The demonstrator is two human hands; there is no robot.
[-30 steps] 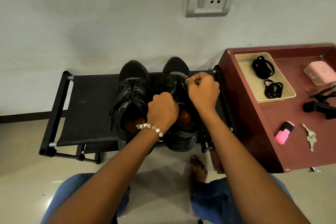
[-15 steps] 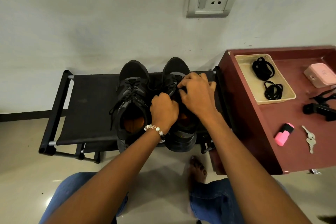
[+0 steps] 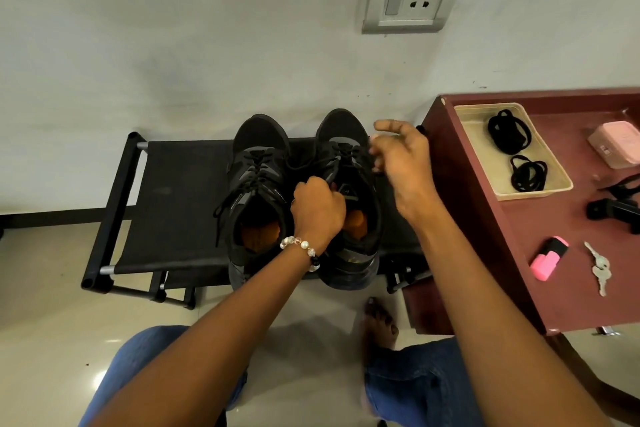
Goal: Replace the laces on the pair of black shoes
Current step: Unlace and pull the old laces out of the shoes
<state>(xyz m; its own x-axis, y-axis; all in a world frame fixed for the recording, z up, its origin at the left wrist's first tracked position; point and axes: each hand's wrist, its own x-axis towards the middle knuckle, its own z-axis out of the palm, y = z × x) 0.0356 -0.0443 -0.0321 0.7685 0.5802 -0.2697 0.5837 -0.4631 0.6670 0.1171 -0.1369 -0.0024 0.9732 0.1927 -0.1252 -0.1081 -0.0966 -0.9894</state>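
Two soft, limp laces: the right shoe [image 3: 348,184] is gripped by the left hand [image 3: 318,206]; its lace [image 3: 341,154] is pinched by the right hand [image 3: 401,156].

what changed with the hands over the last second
The right hand lifted off the right shoe and swung out to the right, fingers loosened, possibly drawing lace with it. The left hand stayed gripping that shoe by its tongue. The left shoe, rack and spare laces did not move.
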